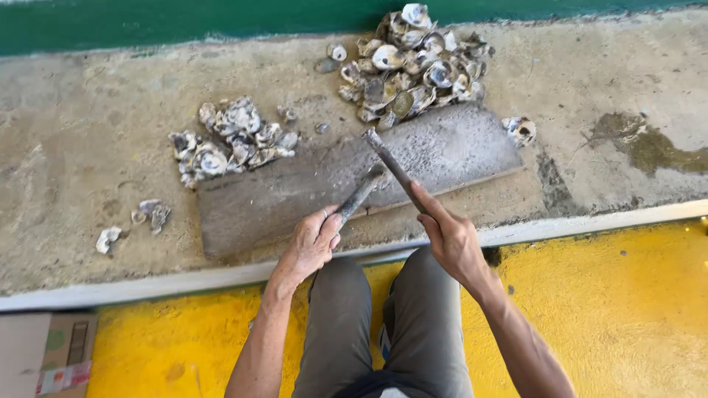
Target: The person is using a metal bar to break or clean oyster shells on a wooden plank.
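Long concrete ledge (88, 140) across the view, green wall (147, 22) behind, yellow floor (627, 309) in front. Grey slab (442, 147) flat on the ledge, long axis running from near left to far right. Big shell heap (413, 63) just past the slab's far right end; smaller shell pile (232, 140) at its far left edge, touching it. Lone shell (521, 130) off the right end; a few loose shells (151, 214) well left on bare concrete. Cardboard box (44, 354) at the bottom left corner, contents not clear.

Above the slab's near edge, two long tools. Rod (391, 166) in the right hand (453, 239), slanting up and to the left, tip over the slab's middle; fingers wrapped tight round its lower end, forefinger laid along the shaft. Second bar (363, 191) in the left hand (313, 243), leaning up and to the right, its top close to the rod's shaft; fingers closed round its base. Whether the two touch, cannot tell. Nothing between tools and slab.
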